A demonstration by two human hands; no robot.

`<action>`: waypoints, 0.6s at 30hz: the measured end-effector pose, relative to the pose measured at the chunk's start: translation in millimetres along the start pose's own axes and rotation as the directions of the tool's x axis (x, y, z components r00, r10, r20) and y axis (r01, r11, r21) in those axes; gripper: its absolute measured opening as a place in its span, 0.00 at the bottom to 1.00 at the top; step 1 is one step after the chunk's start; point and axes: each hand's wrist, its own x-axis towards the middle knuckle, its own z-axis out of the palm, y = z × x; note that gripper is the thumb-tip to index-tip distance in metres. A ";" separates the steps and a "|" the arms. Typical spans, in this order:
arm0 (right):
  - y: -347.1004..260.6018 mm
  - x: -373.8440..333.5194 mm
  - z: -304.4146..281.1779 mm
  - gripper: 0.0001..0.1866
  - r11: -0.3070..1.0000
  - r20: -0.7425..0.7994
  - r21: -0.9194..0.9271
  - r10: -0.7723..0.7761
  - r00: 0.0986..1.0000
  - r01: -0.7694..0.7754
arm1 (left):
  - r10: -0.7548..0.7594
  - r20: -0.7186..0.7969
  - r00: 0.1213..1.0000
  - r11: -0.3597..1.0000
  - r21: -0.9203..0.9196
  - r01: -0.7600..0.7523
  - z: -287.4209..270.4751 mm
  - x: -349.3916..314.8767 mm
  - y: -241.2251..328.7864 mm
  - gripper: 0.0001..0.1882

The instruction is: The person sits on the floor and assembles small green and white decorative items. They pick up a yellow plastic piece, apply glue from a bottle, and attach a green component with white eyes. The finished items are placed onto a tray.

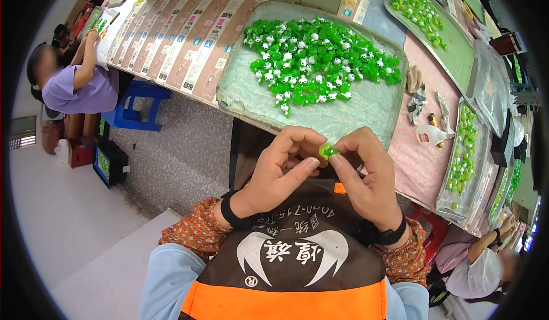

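Observation:
Between my two hands, just off the table's front edge, is a small green and yellow plastic piece (pixel 327 151). My right hand (pixel 366 171) pinches its green side between thumb and forefinger. The fingers of my left hand (pixel 283 168) are curled, with the forefinger tip at the piece's yellow side. Past my hands lies a tray (pixel 234 100) lined with pale cloth. On it is a heap of small green plastic pieces with white, black-dotted figures (pixel 320 63).
Right of the tray are a white bottle (pixel 430 135) and crumpled cloth scraps (pixel 417 100). More trays of green pieces (pixel 463 154) stand farther right. A blue stool (pixel 137 106) is at left. One person in purple (pixel 80 88) sits at left, another person (pixel 477 271) at lower right.

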 end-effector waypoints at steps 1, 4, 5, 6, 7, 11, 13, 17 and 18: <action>0.3 0.9 -2.8 0.05 1.000 0.039 -0.014 -0.006 0.999 0.007 | -0.074 0.040 0.996 0.996 -0.042 0.076 -2.6 1.0 3.2 0.14; 5.9 3.0 -6.4 0.06 0.999 0.105 -0.019 -0.033 0.994 0.035 | -0.171 0.107 0.979 0.977 -0.109 0.182 -8.2 5.3 3.9 0.14; 7.2 1.0 -4.8 0.07 1.000 0.096 0.014 0.015 0.995 -0.016 | -0.180 0.113 0.977 0.972 -0.130 0.195 -9.2 5.4 1.7 0.14; 8.8 -0.6 -2.7 0.07 0.997 0.088 0.048 0.062 0.994 -0.066 | -0.189 0.119 0.975 0.967 -0.150 0.206 -10.7 5.8 -1.2 0.14; 10.7 -2.3 -0.9 0.07 0.990 0.082 0.081 0.109 0.991 -0.116 | -0.198 0.125 0.972 0.961 -0.170 0.218 -11.7 5.4 -3.7 0.14; 16.2 -7.3 3.0 0.08 0.988 0.084 0.073 0.128 0.988 -0.134 | -0.202 0.107 0.974 0.944 -0.244 0.222 -10.8 3.2 -10.5 0.13; 10.9 -9.9 5.5 0.09 0.968 0.094 0.139 0.198 0.976 -0.210 | -0.183 0.098 0.978 0.950 -0.237 0.202 -9.9 3.0 -15.2 0.12; 12.3 -10.4 8.7 0.09 0.990 0.069 0.045 0.130 0.989 -0.133 | -0.217 0.129 0.968 0.948 -0.210 0.240 -10.1 1.9 -12.9 0.11; 12.3 -10.5 8.9 0.09 0.989 0.075 0.045 0.138 0.988 -0.141 | -0.234 0.123 0.964 0.941 -0.221 0.257 -10.2 1.6 -12.7 0.10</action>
